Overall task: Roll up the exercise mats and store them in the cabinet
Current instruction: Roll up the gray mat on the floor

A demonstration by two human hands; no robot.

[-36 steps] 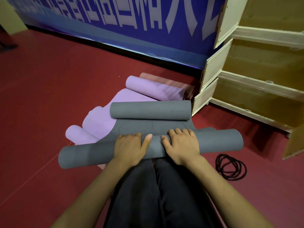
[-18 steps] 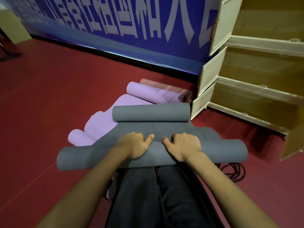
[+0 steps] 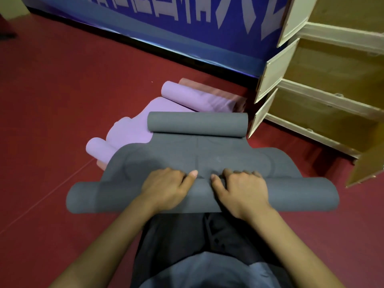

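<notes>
We find the grey mat [image 3: 197, 154] lying on the red floor [image 3: 62, 100] directly ahead of the person's knees, rolled from both ends: a near roll across the lap edge and a far roll [image 3: 197, 124] close to the cabinet's lower left corner, with a flat stretch between them. The left hand [image 3: 166, 188] rests on top of the near roll at its middle, fingers curled over the far side and thumb lying along the roll. The right hand [image 3: 241, 190] sits just beside it in the same grip, thumbs nearly meeting. We note a purple mat [image 3: 133, 129], partly rolled, under and to the left of the grey one, and a pinkish roll [image 3: 207, 90] beyond it. The cabinet [image 3: 332, 80] stands at far right, shelves exposed, doors open.
</notes>
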